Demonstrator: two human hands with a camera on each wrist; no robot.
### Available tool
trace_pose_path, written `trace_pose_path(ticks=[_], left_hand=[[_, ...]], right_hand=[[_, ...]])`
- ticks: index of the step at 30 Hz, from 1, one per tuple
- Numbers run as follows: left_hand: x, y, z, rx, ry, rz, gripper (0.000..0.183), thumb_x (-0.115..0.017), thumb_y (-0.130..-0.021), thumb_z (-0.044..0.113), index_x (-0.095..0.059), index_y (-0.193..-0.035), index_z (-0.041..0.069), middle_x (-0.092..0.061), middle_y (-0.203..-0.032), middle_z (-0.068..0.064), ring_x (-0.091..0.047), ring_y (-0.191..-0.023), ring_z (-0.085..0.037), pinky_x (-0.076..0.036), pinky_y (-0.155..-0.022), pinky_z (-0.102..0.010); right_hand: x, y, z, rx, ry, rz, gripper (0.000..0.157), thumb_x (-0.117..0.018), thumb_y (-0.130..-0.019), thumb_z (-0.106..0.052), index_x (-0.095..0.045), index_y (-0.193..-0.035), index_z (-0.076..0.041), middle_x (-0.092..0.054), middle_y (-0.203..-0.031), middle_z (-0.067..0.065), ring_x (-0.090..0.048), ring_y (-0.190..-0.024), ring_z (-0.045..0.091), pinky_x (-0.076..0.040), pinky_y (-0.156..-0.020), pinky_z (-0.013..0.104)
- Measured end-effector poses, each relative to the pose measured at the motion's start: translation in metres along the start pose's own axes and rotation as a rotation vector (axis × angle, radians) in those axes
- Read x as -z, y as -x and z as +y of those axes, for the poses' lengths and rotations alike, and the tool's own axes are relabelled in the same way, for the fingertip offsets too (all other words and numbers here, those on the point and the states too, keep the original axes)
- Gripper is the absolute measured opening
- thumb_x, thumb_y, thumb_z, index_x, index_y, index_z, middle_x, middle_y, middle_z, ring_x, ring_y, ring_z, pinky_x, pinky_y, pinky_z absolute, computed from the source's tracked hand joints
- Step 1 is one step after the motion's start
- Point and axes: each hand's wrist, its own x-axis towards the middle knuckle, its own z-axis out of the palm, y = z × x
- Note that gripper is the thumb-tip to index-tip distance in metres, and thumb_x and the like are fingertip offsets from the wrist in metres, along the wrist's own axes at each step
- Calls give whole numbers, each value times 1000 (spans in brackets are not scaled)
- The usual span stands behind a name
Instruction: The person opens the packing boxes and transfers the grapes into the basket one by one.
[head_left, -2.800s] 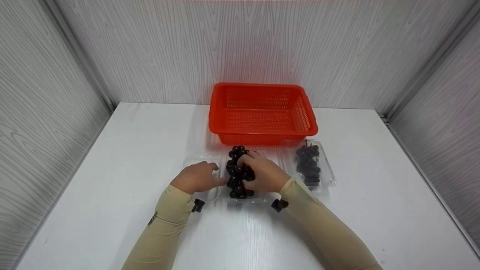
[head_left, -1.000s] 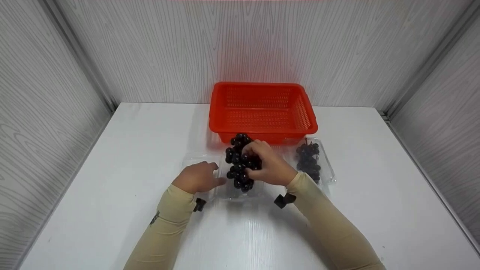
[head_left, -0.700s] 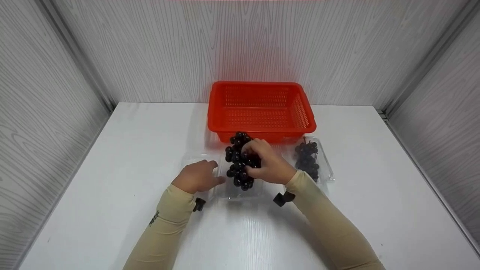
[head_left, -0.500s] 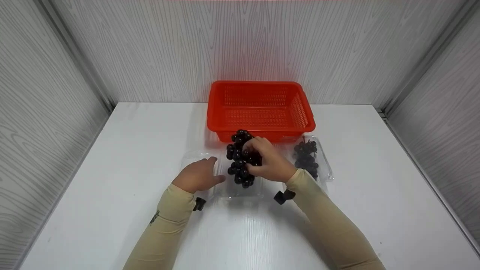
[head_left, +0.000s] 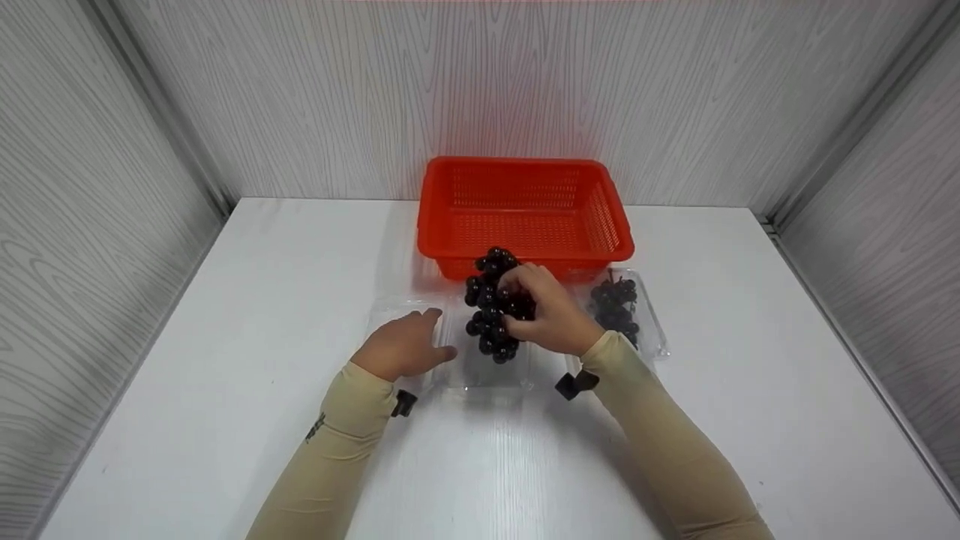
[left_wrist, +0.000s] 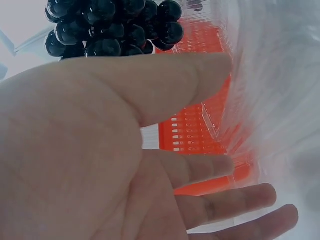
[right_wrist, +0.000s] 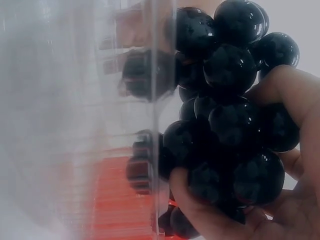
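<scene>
- Head view: R hand hoists a bunch of dark grapes over an opened clear box on the white tabletop; approx. 3 sec. ago the fruit lay in that box.
- Over the last sec., bunch edges up and R; its top end now shows against the near side of the red basket, contact or gap hard to tell.
- R wrist view: fingers curl round the bunch from the side, grip looks firm.
- L wrist view: L hand has fingers straight and spread, nothing held; stays by the box's left half, contact w/ plastic unclear.
- 2nd clear box, w/ more grapes, sits at R nr. basket, same spot.
- Upshot, by judgment: lift-out looks done; bunch not yet set down.
</scene>
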Motion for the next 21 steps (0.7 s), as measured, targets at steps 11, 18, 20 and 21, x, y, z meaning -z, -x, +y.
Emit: trace_pose_path(ticks=[11, 18, 20, 21], left_hand=[[-1, 0, 0, -63, 20, 36, 71, -68, -97, 36, -41, -158, 11, -48, -154, -25, -44, -144, -42, -38, -116, -59], [-2, -2, 0, -90, 5, 51, 73, -68, -97, 37, -41, -158, 8, -51, -152, -25, -47, -142, -41, -39, -115, -57], [-2, -3, -1, -88, 0, 51, 74, -69, -97, 38, -40, -158, 8, -51, -151, -25, -48, -141, -41, -40, -115, -57], [-1, -3, -1, -88, -3, 51, 74, -69, -97, 38, -40, -158, 7, -51, -151, -25, -49, -140, -41, -40, -115, -56]], right_hand=[[5, 1, 2, 37, -12, 20, 37, -74, -83, -3, -60, -116, -6, -57, -107, 7, -46, -100, 22, -46, -83, 37], [7, 2, -3, 54, 21, 50, 36, -75, -84, -6, -60, -116, -8, -58, -108, 6, -47, -100, 20, -48, -83, 36], [7, 1, -5, 58, 16, 48, 35, -75, -84, -7, -60, -116, -9, -58, -108, 6, -47, -100, 21, -48, -83, 36], [8, 1, -6, 59, 11, 44, 35, -75, -84, -7, -60, -116, -9, -57, -108, 6, -47, -100, 21, -47, -83, 36]])
